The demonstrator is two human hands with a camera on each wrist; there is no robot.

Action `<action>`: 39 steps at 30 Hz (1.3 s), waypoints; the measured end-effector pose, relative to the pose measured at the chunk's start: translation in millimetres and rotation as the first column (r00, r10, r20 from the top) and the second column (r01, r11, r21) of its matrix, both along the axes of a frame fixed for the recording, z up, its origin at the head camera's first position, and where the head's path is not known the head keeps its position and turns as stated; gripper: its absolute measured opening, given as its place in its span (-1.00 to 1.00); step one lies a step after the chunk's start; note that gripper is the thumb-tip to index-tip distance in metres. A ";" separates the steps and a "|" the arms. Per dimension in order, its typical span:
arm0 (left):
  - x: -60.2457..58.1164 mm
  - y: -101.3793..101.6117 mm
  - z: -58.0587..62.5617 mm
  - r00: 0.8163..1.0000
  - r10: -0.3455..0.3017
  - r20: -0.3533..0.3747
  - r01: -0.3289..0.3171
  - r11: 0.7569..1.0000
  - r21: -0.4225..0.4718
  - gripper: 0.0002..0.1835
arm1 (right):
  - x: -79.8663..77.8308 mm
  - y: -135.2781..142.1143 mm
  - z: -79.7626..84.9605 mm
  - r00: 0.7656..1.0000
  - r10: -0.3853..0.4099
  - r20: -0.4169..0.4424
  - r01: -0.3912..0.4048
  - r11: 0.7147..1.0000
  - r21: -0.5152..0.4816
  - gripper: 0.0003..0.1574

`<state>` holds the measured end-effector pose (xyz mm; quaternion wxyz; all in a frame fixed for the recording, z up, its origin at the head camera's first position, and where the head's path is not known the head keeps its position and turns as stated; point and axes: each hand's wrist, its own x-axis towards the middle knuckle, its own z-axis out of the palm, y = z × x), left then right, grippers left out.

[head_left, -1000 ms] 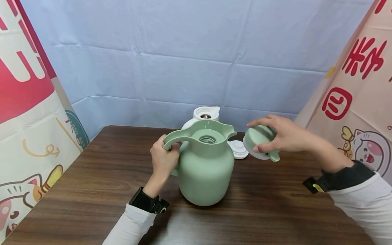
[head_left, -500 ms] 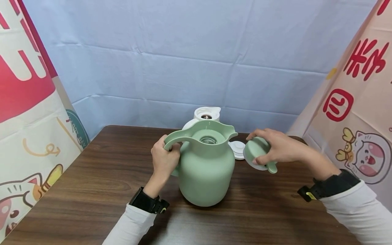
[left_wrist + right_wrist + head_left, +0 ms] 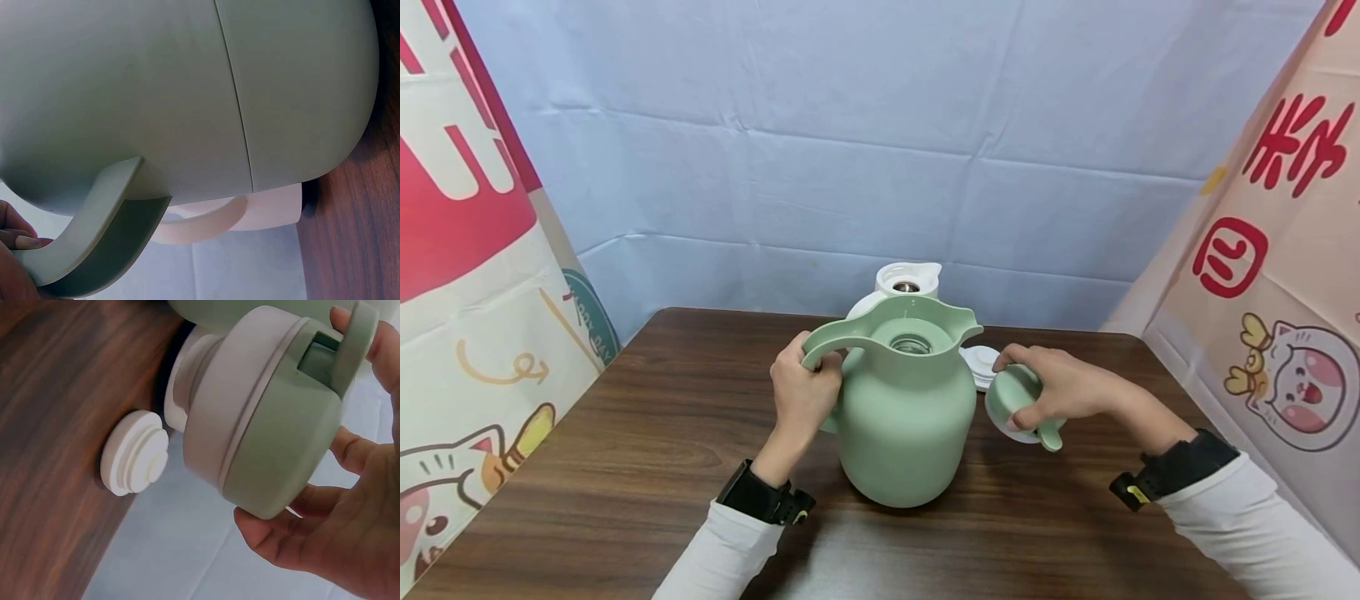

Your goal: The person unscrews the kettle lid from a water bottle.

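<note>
A light green thermos jug (image 3: 904, 433) stands upright on the table, its mouth uncovered and its spout toward the right. My left hand (image 3: 805, 385) grips the jug's handle at its upper part; the left wrist view shows the handle (image 3: 94, 231) curving into the body. To the right of the jug, my right hand (image 3: 1063, 385) holds the green lid (image 3: 1017, 390) between thumb and fingers, tilted. In the right wrist view the lid (image 3: 281, 431) shows a pale lower ring and a raised green lever; it hangs above the table.
Behind the green jug stands a white jug (image 3: 910, 275) with its mouth uncovered, mostly hidden. A white lid (image 3: 981, 363) lies on the brown wooden table (image 3: 700, 417) beside it. Blue cloth (image 3: 850, 150) hangs behind, printed banners (image 3: 1292, 333) at both sides.
My right hand has lowered with the green lid, coming nearer the table and slightly toward the jug. My left hand and the green jug have stayed in place.
</note>
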<state>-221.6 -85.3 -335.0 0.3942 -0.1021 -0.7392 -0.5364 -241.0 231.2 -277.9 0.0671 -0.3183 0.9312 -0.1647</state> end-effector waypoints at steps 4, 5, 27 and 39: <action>-0.2 0.0 0.0 1.000 -0.002 -0.014 0.002 1.000 -0.005 -0.68 | 0.0 -2.3 -5.8 0.999 -0.005 0.046 0.004 1.000 0.018 -0.23; -0.2 0.0 0.1 1.000 -0.002 -0.016 0.002 1.000 -0.005 -0.68 | 0.0 -2.8 -6.4 0.999 -0.007 0.049 0.006 1.000 0.027 -0.23; 0.2 -0.2 0.5 1.000 -0.016 -0.010 0.016 1.000 0.003 -0.69 | 1.8 -18.1 13.6 0.964 0.019 0.264 -0.079 0.972 0.221 -0.41; -1.5 -0.9 -0.8 1.000 -0.019 -0.012 0.019 1.000 0.004 -0.69 | 6.8 -8.9 3.8 0.811 -0.122 0.572 0.196 0.978 -0.070 -0.43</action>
